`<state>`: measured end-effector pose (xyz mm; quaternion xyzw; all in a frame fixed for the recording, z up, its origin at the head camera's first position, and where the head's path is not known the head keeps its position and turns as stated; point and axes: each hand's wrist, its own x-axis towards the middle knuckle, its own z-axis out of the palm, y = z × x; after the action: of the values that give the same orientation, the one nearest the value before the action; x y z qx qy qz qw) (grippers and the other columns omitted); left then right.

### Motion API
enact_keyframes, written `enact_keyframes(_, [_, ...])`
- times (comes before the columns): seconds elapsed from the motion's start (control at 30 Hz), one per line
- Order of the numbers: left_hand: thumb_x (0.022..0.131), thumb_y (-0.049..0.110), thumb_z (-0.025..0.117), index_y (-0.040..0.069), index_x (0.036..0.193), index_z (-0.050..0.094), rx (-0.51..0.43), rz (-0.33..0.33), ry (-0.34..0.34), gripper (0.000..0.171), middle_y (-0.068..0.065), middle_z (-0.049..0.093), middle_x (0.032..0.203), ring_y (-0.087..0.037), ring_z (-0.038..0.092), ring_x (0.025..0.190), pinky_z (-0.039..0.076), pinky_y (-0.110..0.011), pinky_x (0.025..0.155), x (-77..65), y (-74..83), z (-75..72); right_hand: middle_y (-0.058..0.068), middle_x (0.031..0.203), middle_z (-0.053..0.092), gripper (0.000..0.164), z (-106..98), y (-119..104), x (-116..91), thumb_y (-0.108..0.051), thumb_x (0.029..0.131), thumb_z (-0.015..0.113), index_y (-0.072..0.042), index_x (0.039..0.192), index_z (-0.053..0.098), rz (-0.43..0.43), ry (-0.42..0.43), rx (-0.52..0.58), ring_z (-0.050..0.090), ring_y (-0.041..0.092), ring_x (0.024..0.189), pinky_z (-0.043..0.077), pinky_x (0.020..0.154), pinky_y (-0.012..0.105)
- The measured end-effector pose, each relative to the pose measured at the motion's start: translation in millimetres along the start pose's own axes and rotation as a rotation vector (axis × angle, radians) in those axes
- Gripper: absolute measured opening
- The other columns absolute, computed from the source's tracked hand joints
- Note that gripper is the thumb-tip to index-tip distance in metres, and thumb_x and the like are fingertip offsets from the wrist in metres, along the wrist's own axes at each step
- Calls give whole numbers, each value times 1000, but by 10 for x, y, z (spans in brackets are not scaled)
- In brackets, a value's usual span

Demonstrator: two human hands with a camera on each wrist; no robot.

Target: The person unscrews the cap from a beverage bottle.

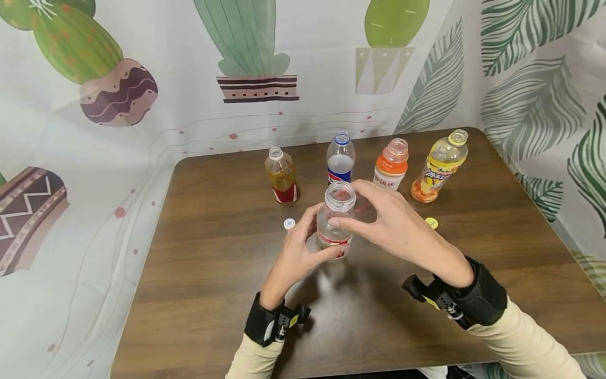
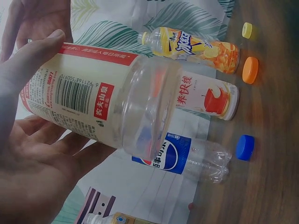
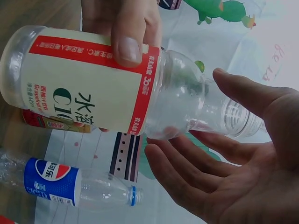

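My left hand grips a clear plastic bottle round its cream-and-red label, thumb on one side and fingers on the other. The bottle is upright above the table, with an uncapped, threaded mouth. Around its shoulder and neck, my right hand has its thumb and fingers spread. In the right wrist view, the right fingers lie loosely beside the neck, and the thumb stands on the opposite side. The label with its barcode faces the left wrist camera.
On the brown table behind the hands stand uncapped bottles: amber drink, blue-labelled Pepsi, orange-necked white and yellow-labelled. Loose caps are white, yellow, orange and blue. A patterned cloth hangs behind.
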<state>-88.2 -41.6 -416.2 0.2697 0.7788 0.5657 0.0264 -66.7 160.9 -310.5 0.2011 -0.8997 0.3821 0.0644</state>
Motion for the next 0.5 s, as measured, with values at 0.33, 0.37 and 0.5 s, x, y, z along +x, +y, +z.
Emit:
enact_keyframes(0.33, [77, 28, 86, 36, 150, 32, -14, 31, -56, 91, 10, 48, 148, -9, 48, 136, 38, -36, 116, 22, -21, 45, -7, 102, 67, 34, -128, 88, -57, -37, 86, 77, -19, 112, 64, 42, -6, -33, 64, 10, 90, 52, 79, 33])
enact_keyframes(0.37, [78, 26, 86, 34, 151, 33, -23, 44, -54, 91, 9, 48, 150, -9, 47, 137, 38, -36, 116, 23, -25, 41, -7, 103, 68, 35, -163, 101, -75, -39, 87, 76, -20, 113, 64, 54, -2, -39, 64, 10, 91, 52, 79, 33])
enact_keyframes(0.5, [80, 18, 84, 27, 151, 35, -72, 61, -52, 86, 6, 47, 152, -13, 45, 140, 39, -37, 115, -4, -56, -8, -4, 106, 71, 35, -319, 199, -193, -39, 87, 76, -20, 114, 64, 124, 35, -59, 70, 13, 92, 53, 78, 27])
